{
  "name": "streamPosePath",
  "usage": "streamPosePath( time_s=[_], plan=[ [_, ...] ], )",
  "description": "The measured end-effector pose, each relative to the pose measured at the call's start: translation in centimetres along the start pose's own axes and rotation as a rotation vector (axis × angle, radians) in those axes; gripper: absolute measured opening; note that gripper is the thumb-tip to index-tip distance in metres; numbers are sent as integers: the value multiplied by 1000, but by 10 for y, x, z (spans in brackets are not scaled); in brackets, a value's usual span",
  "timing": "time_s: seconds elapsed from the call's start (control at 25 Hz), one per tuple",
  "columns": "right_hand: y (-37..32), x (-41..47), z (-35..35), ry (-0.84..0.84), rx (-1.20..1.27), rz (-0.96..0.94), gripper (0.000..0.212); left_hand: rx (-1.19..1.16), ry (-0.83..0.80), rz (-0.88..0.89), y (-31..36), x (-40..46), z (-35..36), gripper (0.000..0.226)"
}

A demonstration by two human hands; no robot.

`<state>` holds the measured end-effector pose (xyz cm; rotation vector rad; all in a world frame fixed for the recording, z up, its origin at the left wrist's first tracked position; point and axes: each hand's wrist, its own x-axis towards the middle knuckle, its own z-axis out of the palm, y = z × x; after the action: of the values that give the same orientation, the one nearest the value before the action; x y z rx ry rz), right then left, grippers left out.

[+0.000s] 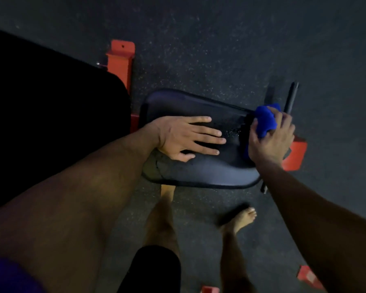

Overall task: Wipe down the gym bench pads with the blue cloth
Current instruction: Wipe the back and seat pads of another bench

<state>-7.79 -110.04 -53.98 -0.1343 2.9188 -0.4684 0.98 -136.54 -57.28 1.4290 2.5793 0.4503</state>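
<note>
Seen from a head-worn camera looking down: a person leans over a gym bench on a dark speckled rubber floor (220, 49).

At far left lies a large black padded bench back pad (51, 98), mostly in shadow, with an orange-red steel frame post (120, 60) behind its far corner.

Just right of it is the smaller black vinyl seat pad (199, 172), rounded at the corners, with cracked, worn covering at its near left edge. The left hand (186, 138) rests flat on this pad, palm down, fingers spread apart and holding nothing; it seems to brace the body.

At the pad's right end, the right hand (270, 142) has its grip clamped on a bunched bright blue cloth (265, 119), pressing it against the pad's right edge. A thin black metal bar (291, 98) and another orange-red frame piece (294, 155) sit just beyond.

Bare legs and feet stand below the pad.

The step in hand appears to be wiping the seat pad, at its right edge. The next move likely calls for drawing the cloth leftward across the surface, which would need the left hand lifted clear; the big back pad probably awaits after.
</note>
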Motion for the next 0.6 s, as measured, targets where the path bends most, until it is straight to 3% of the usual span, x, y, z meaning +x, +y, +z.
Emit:
streamPosePath(
  time_s=[0.16,0.2,0.28,0.4,0.48,0.52,0.6],
  plan=[
    [1,-2,2,-20,6,21,52,5,-70,-18,4,6,-14,64],
    [3,-5,2,-16,23,9,54,27,-78,-90,15,5,-17,66],
    [5,-6,1,-24,49,-46,56,107,-54,-464,56,9,-15,71],
    [5,-6,0,-59,47,-69,56,-5,295,-1376,147,56,13,69],
    [3,-5,-3,-30,37,-92,56,-88,403,-1842,165,99,25,65],
    [4,-4,0,-11,20,-97,57,-98,434,-1978,163,112,30,64],
    [8,-4,4,0,23,-129,61,-56,522,-2053,155,116,42,64]
  ],
)
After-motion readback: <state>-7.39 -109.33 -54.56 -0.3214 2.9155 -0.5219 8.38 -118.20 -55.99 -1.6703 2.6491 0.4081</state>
